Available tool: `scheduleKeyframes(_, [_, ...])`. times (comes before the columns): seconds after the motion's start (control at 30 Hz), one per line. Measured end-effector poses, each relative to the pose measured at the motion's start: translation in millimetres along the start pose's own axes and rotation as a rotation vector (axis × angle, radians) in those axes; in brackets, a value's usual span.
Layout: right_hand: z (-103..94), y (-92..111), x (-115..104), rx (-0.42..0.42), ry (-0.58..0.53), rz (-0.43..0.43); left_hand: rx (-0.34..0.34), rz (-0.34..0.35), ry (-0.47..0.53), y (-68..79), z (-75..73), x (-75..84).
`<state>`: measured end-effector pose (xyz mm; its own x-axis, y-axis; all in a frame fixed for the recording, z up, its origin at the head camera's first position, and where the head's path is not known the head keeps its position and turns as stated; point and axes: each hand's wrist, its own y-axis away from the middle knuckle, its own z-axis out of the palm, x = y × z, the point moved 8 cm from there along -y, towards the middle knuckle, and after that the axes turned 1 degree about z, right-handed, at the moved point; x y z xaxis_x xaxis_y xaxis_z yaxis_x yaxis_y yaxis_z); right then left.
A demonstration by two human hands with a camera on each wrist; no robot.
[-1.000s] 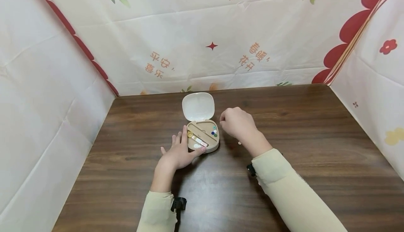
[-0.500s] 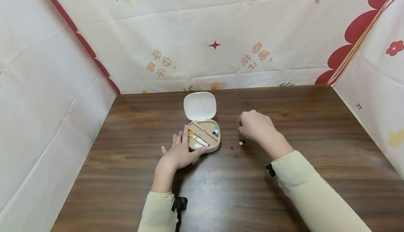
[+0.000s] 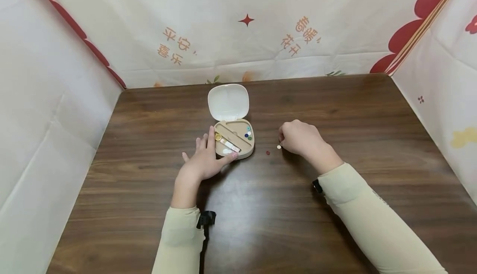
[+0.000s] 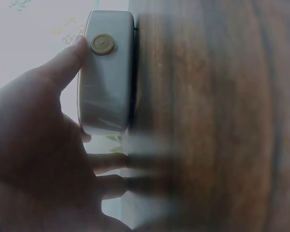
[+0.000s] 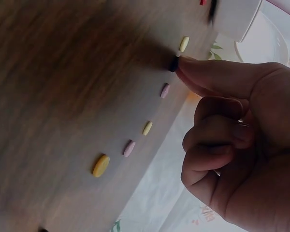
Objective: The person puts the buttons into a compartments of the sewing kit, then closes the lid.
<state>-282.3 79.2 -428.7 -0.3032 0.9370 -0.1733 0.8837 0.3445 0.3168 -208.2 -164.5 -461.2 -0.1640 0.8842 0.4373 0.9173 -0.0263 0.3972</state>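
Observation:
An open cream sewing-kit box [image 3: 244,153] stands on the table, its white lid [image 3: 228,102] tipped back. Several small buttons [image 3: 248,133] lie in its right compartment; a yellow ring and a pale printed strip [image 3: 230,145] fill the diagonal slot. My left hand [image 3: 201,162] rests along the box's left and front sides, fingers spread, the thumb at the front rim near the round clasp [image 4: 102,44]. Right of the box, my right hand [image 3: 303,140] is down at the table. Its thumb and forefinger pinch a dark button [image 5: 174,64] at the tabletop, other fingers curled in.
A dark red button [image 3: 268,152] and a cream button [image 3: 278,147] lie between box and right hand. Further along the row are pink buttons [image 5: 165,90], another cream button [image 5: 147,128] and a larger yellow button [image 5: 100,166]. A printed white cloth [image 3: 208,25] hangs behind the table.
My right hand has moved from beside the box to the right and down to the loose buttons. The left hand stays on the box. The head view has tilted downward.

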Motion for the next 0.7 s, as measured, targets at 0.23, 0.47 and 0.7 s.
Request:
scheduleKeyframes(0.23, [0.0,4.4,2.1,-0.02,0.005,0.014,-0.004,0.007,-0.009,1.6,-0.7,3.5])
scheduleKeyframes(0.47, [2.7,5.0,3.9,-0.014,-0.001,0.025,0.009,0.01,-0.011,2.6,-2.4,3.2])
scheduleKeyframes(0.7, [1.4,6.8,2.8,-0.026,0.007,0.024,0.002,-0.011,-0.006,4.3,-2.3,2.3])
